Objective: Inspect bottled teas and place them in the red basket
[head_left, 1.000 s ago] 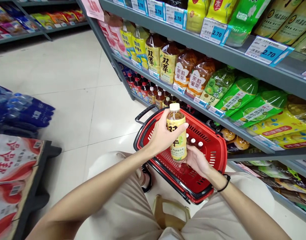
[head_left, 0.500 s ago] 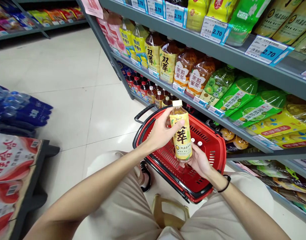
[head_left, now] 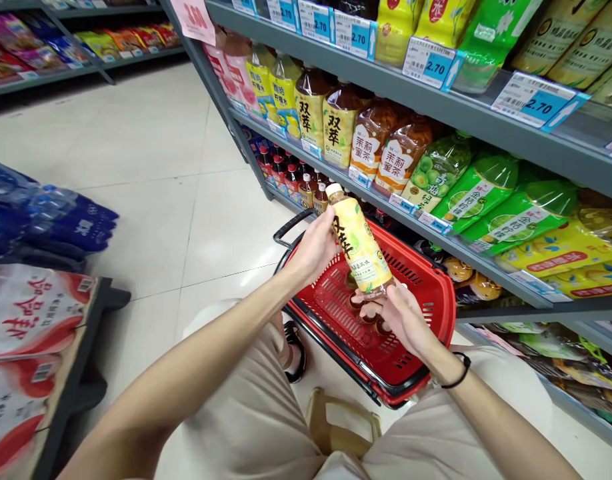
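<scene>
Head camera looks down on a yellow-labelled bottle [head_left: 359,240] of tea, capped and tilted, with its cap toward the upper left and its base toward the lower right. It is held in the air above a red plastic shopping basket [head_left: 439,290], and black Chinese characters run down the label. The left hand [head_left: 313,250] wraps the bottle's upper half, with the palm against it and the fingers curling behind. The right hand [head_left: 399,317] is narrowly cupped at the base, its fingertips [head_left: 373,310] touching the lower end of the bottle. A black wristband [head_left: 456,373] circles the right wrist.

Below the bottle, several small bottles [head_left: 369,310] with dark contents lie in the basket, partly hidden by the hands. The basket's black handle [head_left: 291,227] lies against its rim. Beyond it stands a grey store shelf [head_left: 486,273] stocked with bottled drinks [head_left: 311,110] and green-labelled bottles [head_left: 486,193], with blue price tags [head_left: 533,100] along the edge above. Beige shorts [head_left: 236,413] cover the person's lap. To the left, blue-wrapped water packs [head_left: 71,227] sit above cases with red print [head_left: 29,320] on a dark stand [head_left: 81,373].
</scene>
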The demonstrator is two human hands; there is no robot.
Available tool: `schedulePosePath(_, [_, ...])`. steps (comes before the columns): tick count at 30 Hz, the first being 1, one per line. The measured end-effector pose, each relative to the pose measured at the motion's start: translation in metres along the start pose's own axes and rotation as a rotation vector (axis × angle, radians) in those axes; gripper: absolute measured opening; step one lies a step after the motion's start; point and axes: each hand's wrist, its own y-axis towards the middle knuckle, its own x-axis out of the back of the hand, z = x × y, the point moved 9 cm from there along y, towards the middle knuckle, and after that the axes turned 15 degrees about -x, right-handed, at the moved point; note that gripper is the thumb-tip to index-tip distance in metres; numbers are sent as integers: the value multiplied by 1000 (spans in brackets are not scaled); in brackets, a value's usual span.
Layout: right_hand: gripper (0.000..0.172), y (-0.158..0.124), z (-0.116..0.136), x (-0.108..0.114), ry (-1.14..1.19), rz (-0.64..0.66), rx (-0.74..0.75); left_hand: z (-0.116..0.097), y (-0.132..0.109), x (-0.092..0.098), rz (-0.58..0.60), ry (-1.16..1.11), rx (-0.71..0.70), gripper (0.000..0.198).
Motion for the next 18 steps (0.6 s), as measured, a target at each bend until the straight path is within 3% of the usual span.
schedulePosePath(6, [68,-5,8,22,-166,-223,172,6,1,2,14,22,34,56])
schedulePosePath(10, [81,-19,19,33,-352,-379,299,-1,0,-4,49,37,11,64])
schedulePosePath(18, [77,-37,28,34,-774,-595,513,-8,-4,-11,124,92,-53,74])
